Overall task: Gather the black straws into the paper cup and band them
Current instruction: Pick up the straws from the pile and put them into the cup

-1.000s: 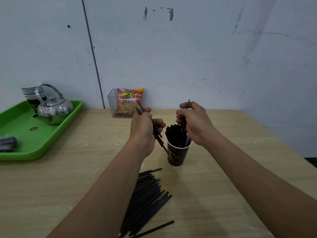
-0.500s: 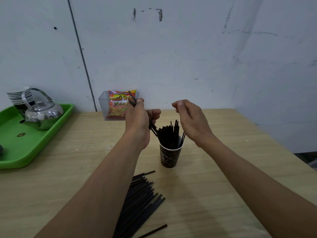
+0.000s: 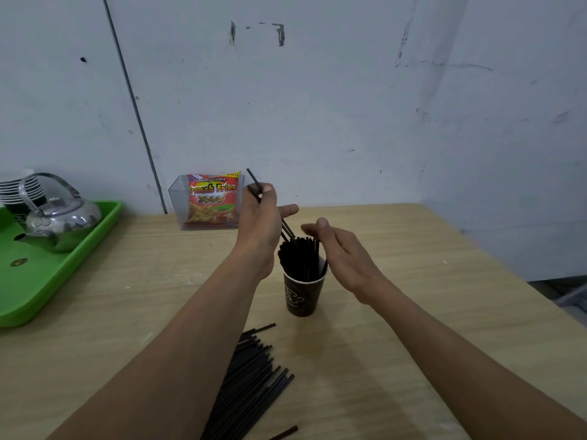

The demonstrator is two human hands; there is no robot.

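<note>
A dark paper cup (image 3: 301, 296) stands on the wooden table, packed with upright black straws (image 3: 300, 255). My left hand (image 3: 262, 214) hovers just left of and above the cup and pinches a few black straws (image 3: 254, 183) that slant down towards the cup's mouth. My right hand (image 3: 341, 252) is beside the cup on its right, fingers straight, the palm against the standing straws. A pile of loose black straws (image 3: 251, 379) lies on the table nearer to me, partly hidden by my left forearm.
A green tray (image 3: 35, 281) at the left carries a steel kettle (image 3: 57, 220) and stacked cups (image 3: 19, 188). A clear box with a snack bag (image 3: 211, 201) stands against the wall behind the cup. The table edge (image 3: 495, 258) runs down the right.
My right hand let go of the straws it held in the cup and opened flat beside them. My left hand rose slightly, still holding its straws. The camera tilted.
</note>
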